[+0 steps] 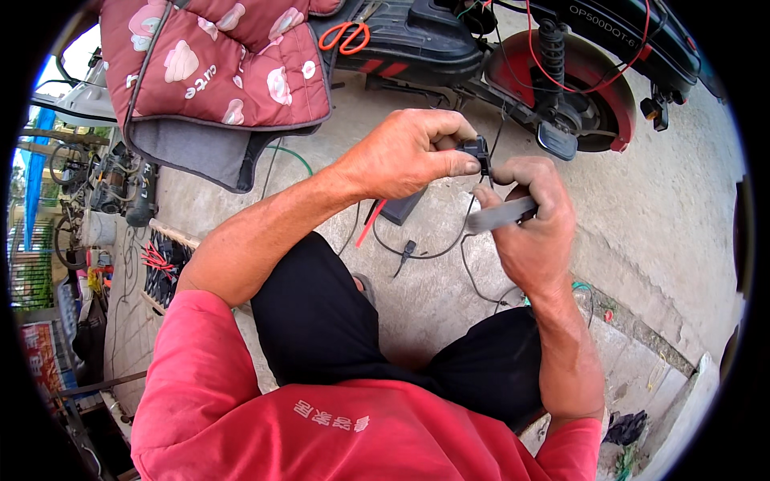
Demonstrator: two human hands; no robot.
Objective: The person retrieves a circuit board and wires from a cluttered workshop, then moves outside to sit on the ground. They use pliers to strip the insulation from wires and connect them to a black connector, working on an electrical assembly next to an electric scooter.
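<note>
My left hand [407, 154] is closed, pinching a small black connector [476, 151] between thumb and fingertips. My right hand [539, 218] is closed around a flat grey metal blade [499, 216] with a dark handle, which could be a knife; the fingers cover most of the handle. The right thumb and forefinger come up close beside the connector, and a thin black wire runs there. Whether those fingertips pinch the wire I cannot tell. Below my hands, a black cable with a small plug [408, 248] lies on the concrete, next to a dark flat box [403, 207].
An electric scooter [449, 48] stands ahead, with its rear wheel [597, 96] at the right and red wire hanging over it. Orange-handled scissors [345, 37] rest on its footboard. A padded maroon cover [233, 72] hangs at the left. A box of cables [164, 264] sits further left.
</note>
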